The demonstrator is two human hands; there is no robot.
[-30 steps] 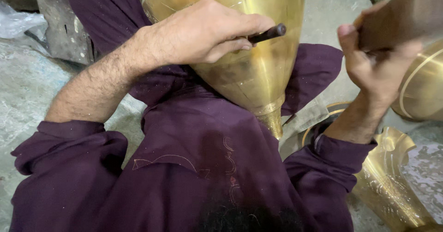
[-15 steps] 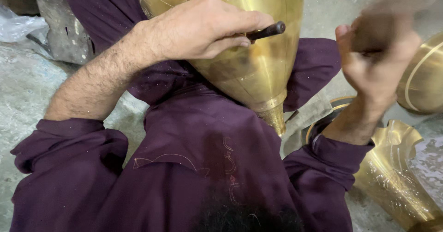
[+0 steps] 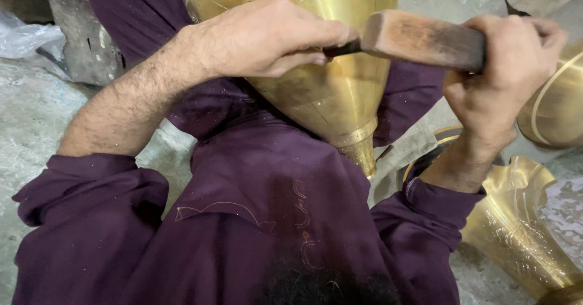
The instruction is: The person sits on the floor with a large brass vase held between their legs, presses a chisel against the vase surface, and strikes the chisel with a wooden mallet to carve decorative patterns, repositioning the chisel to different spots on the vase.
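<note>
On the brass cone (image 3: 328, 98), the left hand (image 3: 267, 38) grips a dark punch (image 3: 341, 48) steady; the right hand (image 3: 504, 68) grips a wooden mallet (image 3: 425, 38) touching its end.

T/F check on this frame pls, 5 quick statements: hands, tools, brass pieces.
1. The left hand grips a thin dark tool against the brass vessel. True.
2. The right hand is empty. False: it holds a wooden block.
3. The wooden block meets the end of the dark tool. True.
4. The brass vessel stands on a table. False: it lies on the person's lap, over purple clothing, narrow end toward the camera.
5. Only one brass piece is in view. False: a wavy-rimmed brass piece lies at lower right and another one sits behind the right hand.
</note>
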